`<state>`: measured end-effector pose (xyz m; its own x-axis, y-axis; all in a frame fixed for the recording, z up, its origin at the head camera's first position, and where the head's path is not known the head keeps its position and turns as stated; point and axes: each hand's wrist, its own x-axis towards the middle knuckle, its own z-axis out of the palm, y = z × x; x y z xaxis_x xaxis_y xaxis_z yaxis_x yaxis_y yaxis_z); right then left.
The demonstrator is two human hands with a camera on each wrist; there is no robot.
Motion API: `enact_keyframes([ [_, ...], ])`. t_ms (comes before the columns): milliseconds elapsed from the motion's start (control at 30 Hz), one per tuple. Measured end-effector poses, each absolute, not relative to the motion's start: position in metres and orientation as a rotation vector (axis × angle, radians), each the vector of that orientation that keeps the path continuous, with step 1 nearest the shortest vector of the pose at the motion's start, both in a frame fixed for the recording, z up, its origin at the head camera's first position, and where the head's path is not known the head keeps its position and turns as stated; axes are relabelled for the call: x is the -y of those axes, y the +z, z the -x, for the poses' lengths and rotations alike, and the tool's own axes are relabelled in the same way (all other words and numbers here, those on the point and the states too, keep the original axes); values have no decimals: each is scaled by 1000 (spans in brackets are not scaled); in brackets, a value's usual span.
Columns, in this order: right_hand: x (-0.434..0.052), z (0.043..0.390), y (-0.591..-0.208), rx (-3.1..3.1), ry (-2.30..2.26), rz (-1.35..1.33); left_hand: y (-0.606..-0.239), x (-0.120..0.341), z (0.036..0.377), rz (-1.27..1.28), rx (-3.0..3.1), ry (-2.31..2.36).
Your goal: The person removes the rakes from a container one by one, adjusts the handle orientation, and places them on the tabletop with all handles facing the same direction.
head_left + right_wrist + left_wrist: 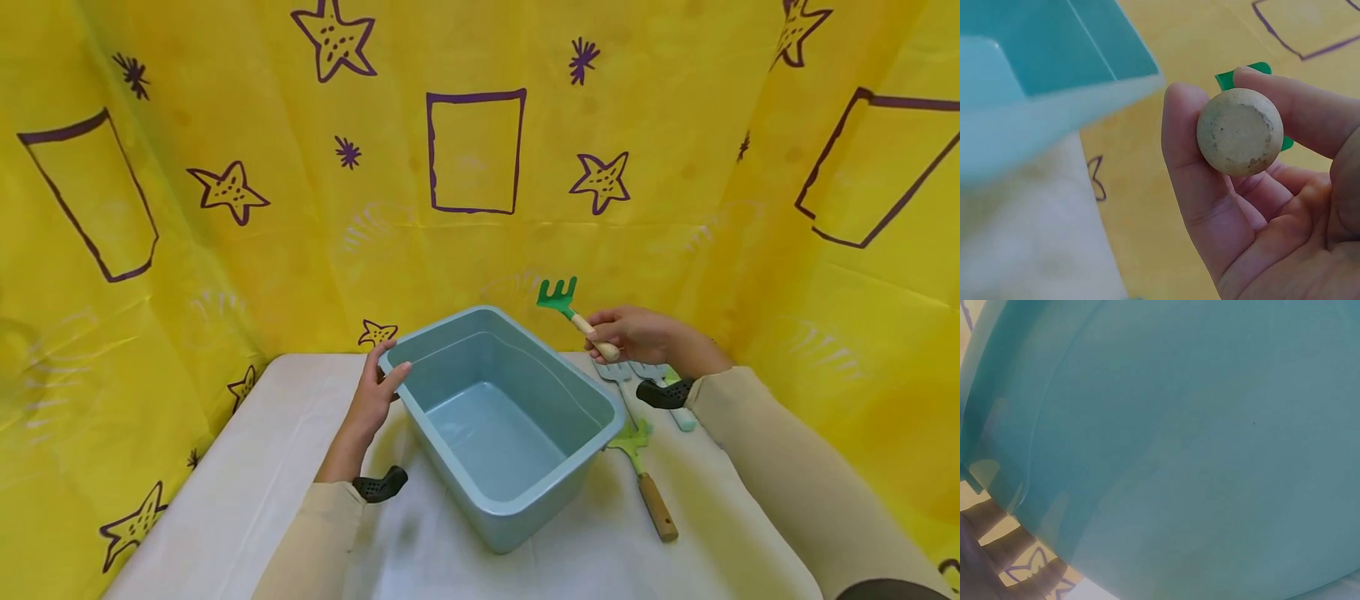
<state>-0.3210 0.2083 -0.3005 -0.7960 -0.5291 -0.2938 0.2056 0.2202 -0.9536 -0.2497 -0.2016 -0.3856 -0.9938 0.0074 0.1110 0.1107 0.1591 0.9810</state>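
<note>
A light blue plastic tub (pixel 540 392) stands at an angle on the table and shows nothing inside. My left hand (pixel 378 383) grips its far left corner, thumb over the rim and fingers outside. In the left wrist view the tub's wall (pixel 1166 437) fills most of the picture. Beyond the tub's right side, my right hand (pixel 637 333) pinches a small green hand rake (pixel 557 300) by its pale wooden handle, held up above the table with the tines up and to the left. The round handle end (pixel 1240 132) faces the right wrist camera.
Right of the tub lies a light green garden fork (pixel 637 450) with a brown wooden handle. Behind it are grey-blue flat-headed tools (pixel 613 371), partly under my right arm. A white cloth covers the table (pixel 300 425). Yellow patterned sheets (pixel 472 250) hang around it.
</note>
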Motion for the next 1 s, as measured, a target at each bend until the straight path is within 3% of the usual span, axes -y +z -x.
enact_keyframes([
  [367,-253,307,-321,-1914,-1671,230,-411,209,267,107,2326,-1931],
  [1000,-313,267,-365,-1879,-1824,205,-408,208,265,129,2314,-1944],
])
